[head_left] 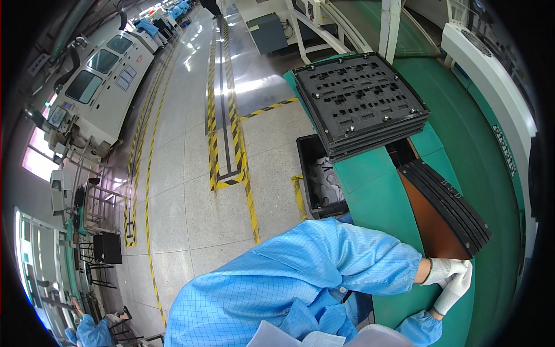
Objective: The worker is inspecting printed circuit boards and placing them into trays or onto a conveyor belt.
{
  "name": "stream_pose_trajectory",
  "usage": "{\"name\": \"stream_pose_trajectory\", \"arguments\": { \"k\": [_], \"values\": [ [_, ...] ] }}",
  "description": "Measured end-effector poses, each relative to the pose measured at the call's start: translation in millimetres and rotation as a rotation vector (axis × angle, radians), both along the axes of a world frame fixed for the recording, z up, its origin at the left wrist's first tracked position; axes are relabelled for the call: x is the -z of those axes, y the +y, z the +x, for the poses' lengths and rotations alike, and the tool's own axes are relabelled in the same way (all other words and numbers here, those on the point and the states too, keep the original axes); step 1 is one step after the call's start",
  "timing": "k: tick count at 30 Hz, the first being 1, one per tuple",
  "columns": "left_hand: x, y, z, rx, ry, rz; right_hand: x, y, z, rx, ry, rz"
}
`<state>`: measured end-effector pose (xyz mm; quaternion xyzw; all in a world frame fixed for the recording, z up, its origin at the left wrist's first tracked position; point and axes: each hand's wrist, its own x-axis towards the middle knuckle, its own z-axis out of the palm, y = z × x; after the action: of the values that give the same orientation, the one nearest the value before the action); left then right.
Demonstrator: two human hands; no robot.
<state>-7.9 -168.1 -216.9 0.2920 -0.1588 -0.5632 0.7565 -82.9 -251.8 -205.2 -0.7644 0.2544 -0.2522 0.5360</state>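
My left hand point(447, 269) and my right hand point(454, 290), both in white gloves, meet at the right over the green bench top point(376, 191). Their fingers are closed and pressed together; whatever may be between them is hidden. Just beyond the hands is the near end of a row of black plates point(448, 199), tight against one another, with a brown board point(430, 225) along their left side. Farther off on the bench lies a stack of black slotted trays point(361, 92) with small metal posts on the top one.
A black bin point(315, 205) holding crumpled pale material point(327, 180) stands on the floor left of the bench. White machine framing point(491, 75) runs along the right. Yellow-black tape point(245, 191) marks the floor. White machines point(101, 81) and a seated person point(95, 331) are at far left.
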Motion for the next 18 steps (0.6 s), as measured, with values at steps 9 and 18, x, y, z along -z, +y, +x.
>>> {"name": "stream_pose_trajectory", "arguments": {
  "k": [9, 18],
  "values": [
    [-0.9, 0.5, -0.6, -0.015, -0.019, 0.022, -4.9, 4.6, 1.5, -0.027, 0.001, 0.018],
    [-27.4, 23.5, 3.3, 0.032, 0.037, 0.038, -0.9, -1.8, -0.5, -0.032, 0.011, -0.052]
  ]
}}
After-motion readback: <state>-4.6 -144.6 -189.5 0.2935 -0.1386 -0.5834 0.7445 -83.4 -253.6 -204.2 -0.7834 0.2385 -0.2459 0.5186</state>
